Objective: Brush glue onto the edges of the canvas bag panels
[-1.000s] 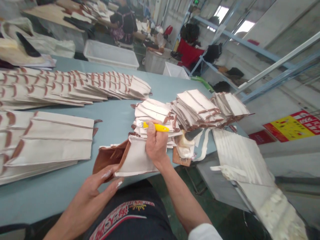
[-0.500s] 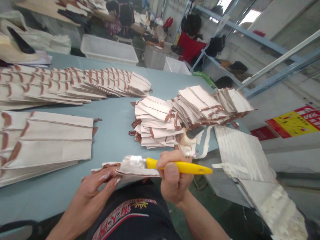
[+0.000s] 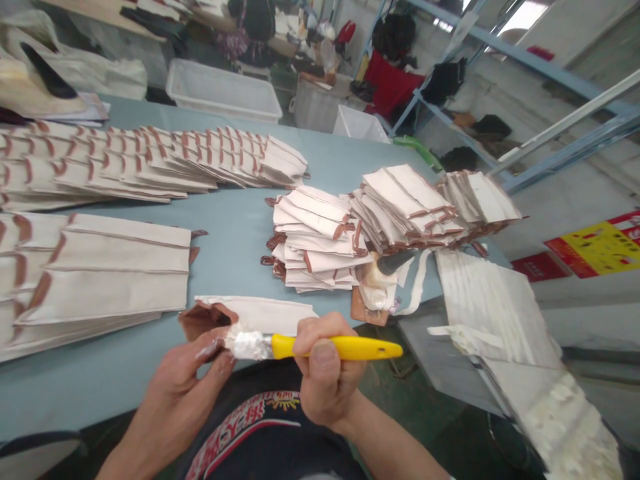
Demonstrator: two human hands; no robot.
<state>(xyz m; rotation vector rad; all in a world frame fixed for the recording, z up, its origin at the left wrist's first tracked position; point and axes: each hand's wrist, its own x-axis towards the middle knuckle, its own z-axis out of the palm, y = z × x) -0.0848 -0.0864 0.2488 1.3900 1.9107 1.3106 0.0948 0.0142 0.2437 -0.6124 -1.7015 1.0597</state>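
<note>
My right hand (image 3: 327,370) is closed around the yellow handle of a brush (image 3: 363,348), its bristles thick with white paste. The bristle end lies at the near edge of a cream fabric piece (image 3: 273,315) with a brown lining, right by my left fingertips. My left hand (image 3: 187,373) pinches this piece at its left end, where the brown side gapes open. White smears coat the left fingers. Just beyond, a stack of similar cream pieces (image 3: 320,257) with brown edges sits on the blue-green table (image 3: 233,230).
Overlapping rows of cream pieces (image 3: 120,267) cover the table's left side. More stacks (image 3: 405,200) stand at the right. A paste-smeared container (image 3: 377,287) is near the right edge, beside a paste-crusted white board (image 3: 500,320). White bins (image 3: 225,90) stand behind the table.
The brush has moved left and slightly down, toward my left fingers. The fabric piece now stands more open at its left end, with more of its brown side showing.
</note>
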